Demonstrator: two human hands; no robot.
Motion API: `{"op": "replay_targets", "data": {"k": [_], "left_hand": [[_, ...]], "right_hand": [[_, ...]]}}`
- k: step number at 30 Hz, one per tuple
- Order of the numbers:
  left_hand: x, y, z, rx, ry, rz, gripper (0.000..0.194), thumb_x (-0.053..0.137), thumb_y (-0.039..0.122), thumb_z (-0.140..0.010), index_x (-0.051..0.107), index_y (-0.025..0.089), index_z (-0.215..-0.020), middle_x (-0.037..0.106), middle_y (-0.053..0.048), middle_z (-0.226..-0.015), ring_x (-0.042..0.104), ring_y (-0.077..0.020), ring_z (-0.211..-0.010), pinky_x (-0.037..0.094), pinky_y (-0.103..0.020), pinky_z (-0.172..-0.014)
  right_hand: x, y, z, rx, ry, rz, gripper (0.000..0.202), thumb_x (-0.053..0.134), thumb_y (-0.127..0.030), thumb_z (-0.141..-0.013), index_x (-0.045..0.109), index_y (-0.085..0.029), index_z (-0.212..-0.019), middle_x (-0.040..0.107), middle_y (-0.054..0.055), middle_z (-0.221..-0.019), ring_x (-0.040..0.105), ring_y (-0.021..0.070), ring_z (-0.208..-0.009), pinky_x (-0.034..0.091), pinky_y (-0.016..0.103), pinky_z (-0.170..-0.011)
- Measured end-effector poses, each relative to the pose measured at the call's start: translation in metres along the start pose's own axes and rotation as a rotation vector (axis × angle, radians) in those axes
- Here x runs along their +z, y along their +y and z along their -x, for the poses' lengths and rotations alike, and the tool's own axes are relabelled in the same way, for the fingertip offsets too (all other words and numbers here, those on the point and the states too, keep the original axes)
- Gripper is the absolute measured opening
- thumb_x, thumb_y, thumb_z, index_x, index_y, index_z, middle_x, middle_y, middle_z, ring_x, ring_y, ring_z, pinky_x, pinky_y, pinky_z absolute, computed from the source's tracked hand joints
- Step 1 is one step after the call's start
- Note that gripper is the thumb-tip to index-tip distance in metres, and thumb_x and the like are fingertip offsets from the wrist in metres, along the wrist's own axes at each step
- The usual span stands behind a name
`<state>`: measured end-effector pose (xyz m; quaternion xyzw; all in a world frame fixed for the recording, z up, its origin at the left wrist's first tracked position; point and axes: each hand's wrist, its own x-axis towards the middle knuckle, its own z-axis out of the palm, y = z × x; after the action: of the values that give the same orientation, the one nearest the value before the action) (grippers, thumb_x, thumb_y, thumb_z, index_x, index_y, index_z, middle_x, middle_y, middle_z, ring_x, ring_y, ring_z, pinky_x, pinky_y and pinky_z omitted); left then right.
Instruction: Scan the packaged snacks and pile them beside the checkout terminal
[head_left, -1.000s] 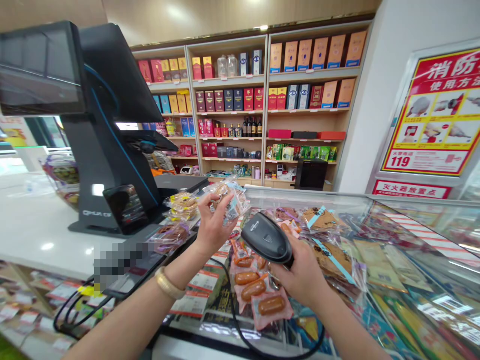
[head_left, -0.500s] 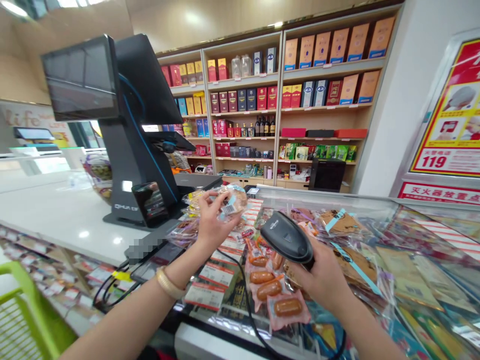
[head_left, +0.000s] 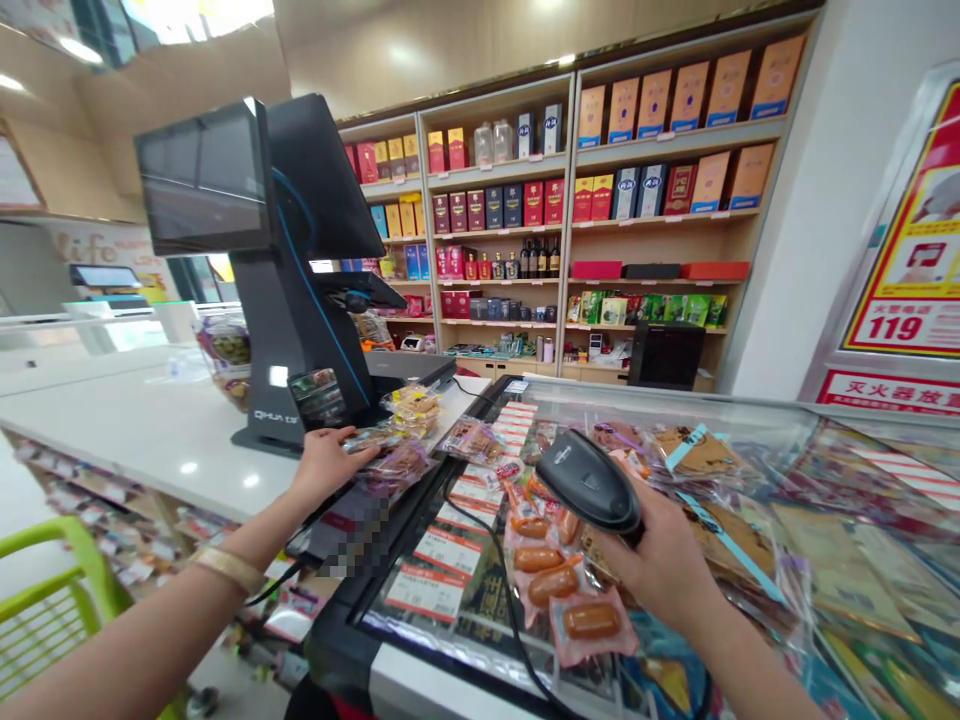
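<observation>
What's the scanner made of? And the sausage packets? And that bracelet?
Barcode scanner: probably hard plastic, dark and smooth, with soft highlights on its curves. Sausage packets: likely plastic film, because they're see-through, glossy and crinkled. Bracelet: gold-coloured with a soft sheen, so maybe metal, but coated plastic could look similar.

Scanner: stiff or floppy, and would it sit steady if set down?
The scanner is likely rigid: its black shell shows no bend in the right hand. Set down, it may rock or tip, given its rounded head. Its smooth-looking shell could also slide if nudged.
</observation>
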<state>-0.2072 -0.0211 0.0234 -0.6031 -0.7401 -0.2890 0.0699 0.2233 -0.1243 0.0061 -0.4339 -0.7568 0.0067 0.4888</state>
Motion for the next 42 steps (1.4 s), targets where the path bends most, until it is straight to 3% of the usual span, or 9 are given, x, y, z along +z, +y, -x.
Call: {"op": "replay_targets", "data": {"k": [8, 12, 14, 17, 24, 29, 32, 39, 42], "left_hand": [[-0.003, 0.006, 0.0, -0.124, -0.093, -0.06, 0.071, 0.059, 0.069, -0.065, 0.069, 0.013, -0.108, 0.068, -0.021, -0.11, 0.062, -0.0414, -0.104, 0.05, -0.046, -0.084], [-0.008, 0.033, 0.002, 0.028, 0.066, -0.094, 0.061, 0.06, 0.057, -0.074, 0.065, 0.016, -0.118, 0.058, -0.024, -0.124, 0.054, -0.0465, -0.115, 0.045, -0.058, -0.09], [-0.005, 0.062, 0.003, 0.237, 0.135, 0.02, 0.054, 0.058, 0.05, -0.078, 0.063, 0.016, -0.12, 0.056, -0.022, -0.125, 0.051, -0.0428, -0.119, 0.043, -0.056, -0.096], [0.008, 0.124, 0.008, 0.515, 0.111, 0.271, 0.054, 0.059, 0.047, -0.079, 0.06, 0.016, -0.123, 0.054, -0.017, -0.122, 0.051, -0.0338, -0.121, 0.04, -0.05, -0.106], [0.064, 0.283, 0.038, 1.014, -0.287, 0.598, 0.055, 0.063, 0.029, -0.079, 0.054, 0.019, -0.133, 0.051, -0.015, -0.134, 0.05, -0.0278, -0.125, 0.038, -0.043, -0.11], [0.1, 0.353, 0.06, 1.219, -0.455, 0.565, 0.082, 0.077, 0.032, -0.068, 0.045, 0.014, -0.141, 0.044, -0.02, -0.145, 0.043, -0.0315, -0.134, 0.035, -0.042, -0.112], [0.112, 0.369, 0.065, 1.266, -0.439, 0.455, 0.083, 0.077, 0.031, -0.07, 0.042, 0.012, -0.143, 0.041, -0.022, -0.148, 0.039, -0.0323, -0.137, 0.032, -0.043, -0.114], [0.11, 0.373, 0.069, 1.203, -0.34, 0.491, 0.043, 0.058, 0.019, -0.083, 0.058, 0.022, -0.126, 0.06, -0.01, -0.132, 0.055, -0.0228, -0.122, 0.041, -0.037, -0.106], [0.102, 0.368, 0.07, 0.919, -0.386, 0.715, 0.021, 0.058, 0.02, -0.082, 0.068, 0.018, -0.101, 0.071, -0.006, -0.099, 0.064, -0.0198, -0.094, 0.05, -0.03, -0.088]], "right_hand": [[0.0, -0.002, -0.002, 0.007, -0.02, -0.025, 0.025, 0.055, -0.022, -0.077, 0.062, -0.019, -0.101, 0.069, 0.007, -0.089, 0.064, 0.0218, -0.079, 0.05, 0.032, -0.073], [-0.001, -0.007, -0.005, 0.026, -0.009, -0.052, 0.02, 0.055, -0.02, -0.074, 0.062, -0.019, -0.094, 0.067, 0.006, -0.086, 0.062, 0.0207, -0.076, 0.049, 0.031, -0.072], [-0.002, -0.009, -0.007, 0.032, 0.004, -0.068, 0.022, 0.056, -0.02, -0.073, 0.061, -0.019, -0.095, 0.066, 0.006, -0.085, 0.061, 0.0208, -0.076, 0.048, 0.031, -0.071], [-0.003, -0.011, -0.008, 0.018, 0.027, -0.099, 0.018, 0.058, -0.021, -0.074, 0.061, -0.019, -0.091, 0.064, 0.005, -0.083, 0.06, 0.0203, -0.076, 0.048, 0.03, -0.071], [-0.006, -0.014, -0.011, 0.0, 0.084, -0.121, 0.017, 0.058, -0.021, -0.071, 0.058, -0.02, -0.087, 0.062, 0.004, -0.081, 0.058, 0.0194, -0.074, 0.045, 0.029, -0.069], [-0.006, -0.018, -0.013, 0.019, 0.125, -0.131, 0.009, 0.057, -0.021, -0.068, 0.053, -0.021, -0.077, 0.061, 0.002, -0.074, 0.056, 0.0189, -0.07, 0.042, 0.029, -0.065], [-0.006, -0.02, -0.013, 0.005, 0.138, -0.165, 0.011, 0.056, -0.022, -0.067, 0.052, -0.022, -0.077, 0.061, 0.002, -0.075, 0.056, 0.0186, -0.069, 0.04, 0.028, -0.062], [-0.005, -0.022, -0.013, 0.016, 0.124, -0.138, 0.011, 0.056, -0.025, -0.069, 0.05, -0.022, -0.078, 0.059, 0.001, -0.074, 0.054, 0.0179, -0.067, 0.035, 0.028, -0.06], [-0.004, -0.019, -0.012, 0.029, 0.117, -0.128, 0.011, 0.057, -0.025, -0.07, 0.05, -0.022, -0.078, 0.058, 0.0, -0.074, 0.053, 0.0176, -0.066, 0.035, 0.028, -0.06]]}}
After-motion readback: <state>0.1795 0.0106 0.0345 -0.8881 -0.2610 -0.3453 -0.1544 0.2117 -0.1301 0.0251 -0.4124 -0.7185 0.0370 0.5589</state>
